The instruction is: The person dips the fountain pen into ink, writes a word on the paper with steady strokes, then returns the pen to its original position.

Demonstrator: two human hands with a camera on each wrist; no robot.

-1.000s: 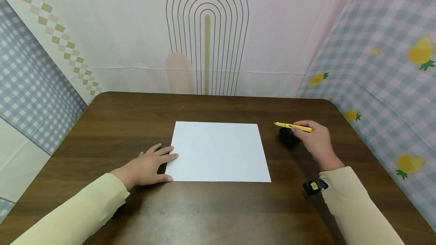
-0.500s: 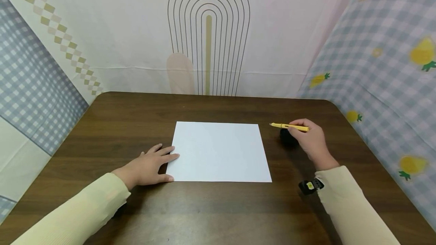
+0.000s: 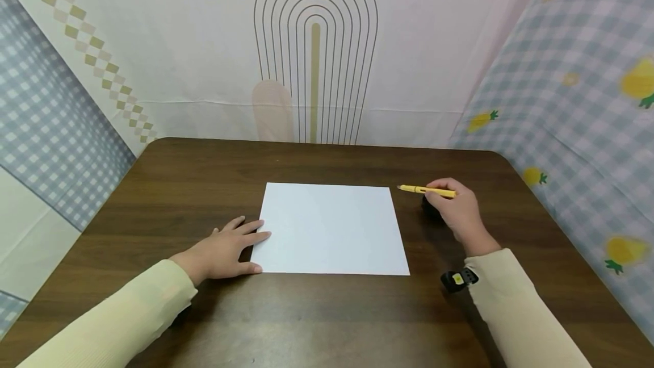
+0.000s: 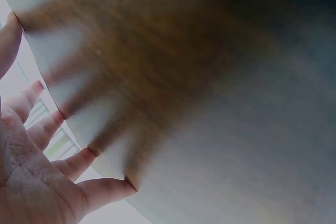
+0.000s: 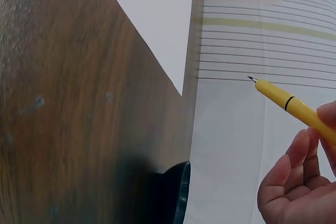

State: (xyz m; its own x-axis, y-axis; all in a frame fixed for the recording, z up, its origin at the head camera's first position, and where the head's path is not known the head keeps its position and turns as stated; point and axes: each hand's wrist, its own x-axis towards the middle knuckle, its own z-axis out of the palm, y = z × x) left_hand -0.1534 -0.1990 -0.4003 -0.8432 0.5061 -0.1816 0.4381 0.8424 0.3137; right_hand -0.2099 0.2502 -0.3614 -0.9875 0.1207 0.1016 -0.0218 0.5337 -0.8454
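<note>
1. Left hand (image 3: 225,250) — fingers spread, tips on the left edge of the paper (image 3: 332,231).
2. Right hand (image 3: 460,217) — thumb and fingers pinch the pen (image 3: 419,189) above the table (image 3: 306,317), nib pointing left, apart from the paper.
3. Black object (image 5: 176,195) on the table, partly hidden in the head view.

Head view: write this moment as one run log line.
left hand: touches blank paper at left edge; right hand: holds yellow pen, clear of paper; black object: right of paper

Fountain pen (image 5: 300,110): smooth plastic, metal nib (image 5: 252,78). Paper sheet (image 3: 332,229): smooth, matt. Tabletop (image 3: 327,317): wood-grained, soft sheen. Backdrop (image 3: 419,44): creased matt cloth.
</note>
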